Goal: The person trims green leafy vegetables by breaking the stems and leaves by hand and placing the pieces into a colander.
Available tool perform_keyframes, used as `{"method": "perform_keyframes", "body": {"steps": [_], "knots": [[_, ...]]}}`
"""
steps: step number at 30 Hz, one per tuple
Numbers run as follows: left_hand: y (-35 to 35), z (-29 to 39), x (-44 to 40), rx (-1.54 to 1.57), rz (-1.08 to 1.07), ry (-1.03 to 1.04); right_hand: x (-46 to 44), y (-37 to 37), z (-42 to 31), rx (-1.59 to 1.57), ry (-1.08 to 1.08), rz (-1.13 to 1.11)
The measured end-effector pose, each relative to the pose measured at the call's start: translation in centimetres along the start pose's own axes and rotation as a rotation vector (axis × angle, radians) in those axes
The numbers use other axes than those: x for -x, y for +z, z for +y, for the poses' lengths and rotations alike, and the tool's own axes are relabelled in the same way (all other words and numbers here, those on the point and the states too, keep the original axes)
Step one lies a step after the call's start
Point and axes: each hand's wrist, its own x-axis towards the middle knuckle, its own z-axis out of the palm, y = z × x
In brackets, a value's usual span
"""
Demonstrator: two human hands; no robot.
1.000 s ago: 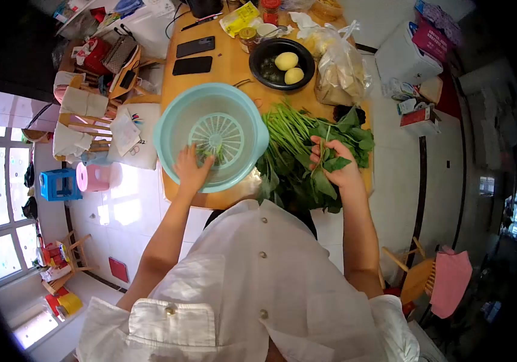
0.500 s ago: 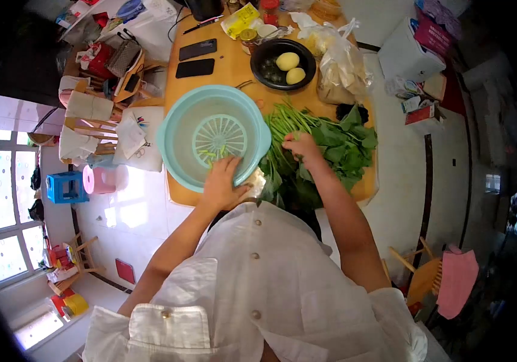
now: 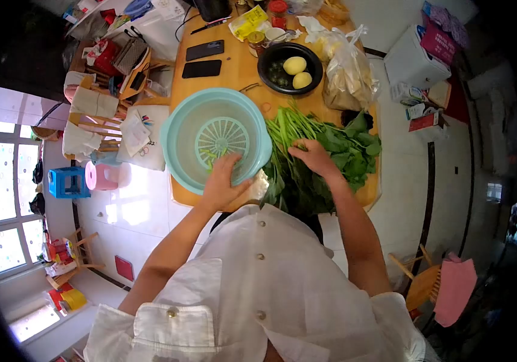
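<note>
Maybe the table's (image 3: 237,75) near left corner suits the basin (image 3: 180,139) poorly: my left hand (image 3: 223,184), spread with fingertips inside its near rim, could tip it by leaning. Greens (image 3: 344,148) heaped at the near right corner might slide off if my curled right hand (image 3: 314,158) drags; whether it pinches a stem, I cannot tell. Toward the right edge, a bag (image 3: 349,75) and bowl (image 3: 291,91) crowd their far side.

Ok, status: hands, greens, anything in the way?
Left hand open at basin's near rim. Right hand on leafy greens, grip unclear. Green pieces in basin. Black bowl beyond, clear of both hands.
</note>
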Motion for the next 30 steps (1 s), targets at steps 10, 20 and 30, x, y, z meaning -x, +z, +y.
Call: {"method": "perform_keyframes", "body": {"steps": [10, 20, 30], "knots": [[-5.8, 5.5, -10.9, -0.594, -0.359, 0.709, 3.3, -1.7, -5.2, 0.041, -0.308, -0.194], [-5.9, 4.7, -12.0, -0.466, -0.504, 0.490, 0.1, -0.1, -2.6, -0.268, -0.404, -0.250], [-3.1, 4.3, -10.3, -0.536, -0.303, 0.086, 1.5, 1.5, -5.8, 0.091, -0.251, -0.043]]}}
